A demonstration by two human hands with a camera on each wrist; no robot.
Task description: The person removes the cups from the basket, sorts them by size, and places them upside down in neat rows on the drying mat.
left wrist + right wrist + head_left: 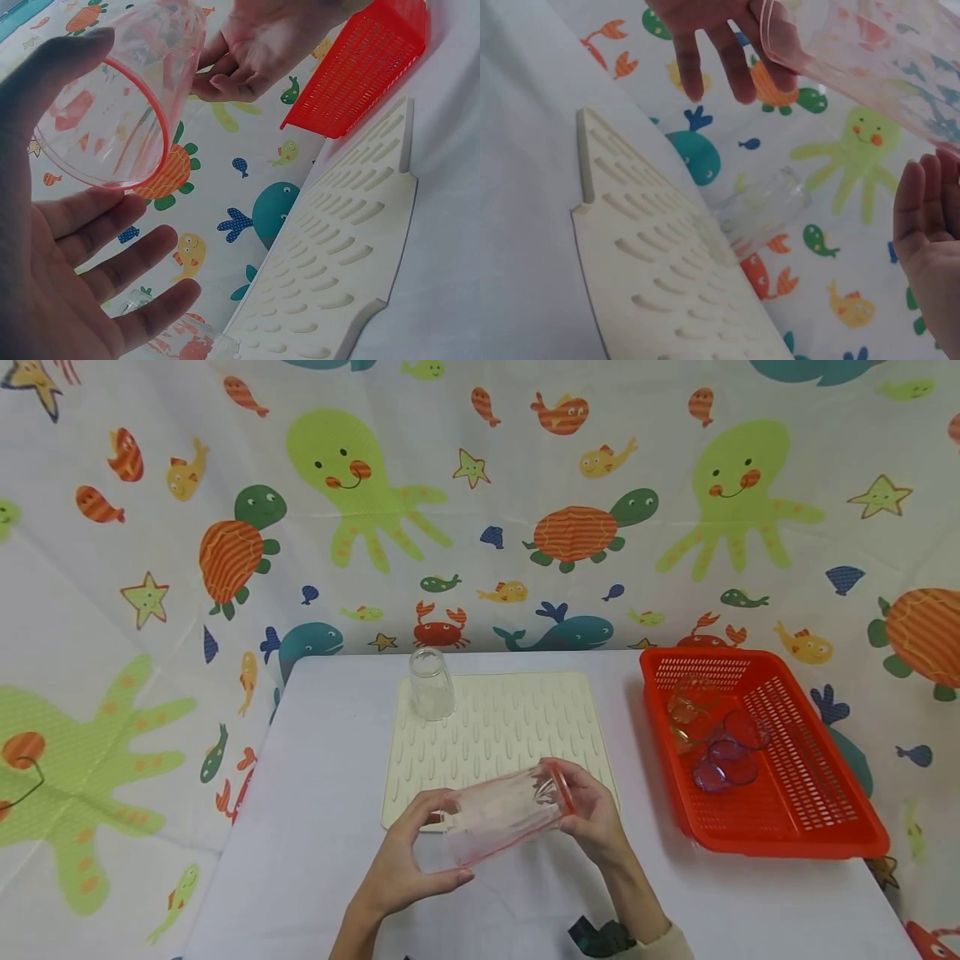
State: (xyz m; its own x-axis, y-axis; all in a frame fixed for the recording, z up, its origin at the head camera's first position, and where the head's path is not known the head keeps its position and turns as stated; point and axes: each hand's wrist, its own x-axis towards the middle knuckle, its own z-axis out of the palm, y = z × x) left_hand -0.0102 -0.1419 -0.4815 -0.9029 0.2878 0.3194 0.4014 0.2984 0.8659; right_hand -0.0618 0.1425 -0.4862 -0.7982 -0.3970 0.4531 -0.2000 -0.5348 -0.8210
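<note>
A clear pink-tinted drinking glass [502,817] is held tilted on its side between both hands, over the front edge of a cream drying mat [517,727]. My left hand [408,860] pinches its open rim between thumb and fingers, the other fingers spread below it in the left wrist view. My right hand [596,814] grips the thick base end, which points right. On the mat's back left corner a clear glass [432,689] stands upside down.
At the right stands a red plastic basket [795,827] with slotted walls. Inside it lie a yellowish glass cup [684,714] and purple-blue glassware [727,760]. A white cloth [315,760] covers the table, and a sea-animal curtain [480,460] hangs behind.
</note>
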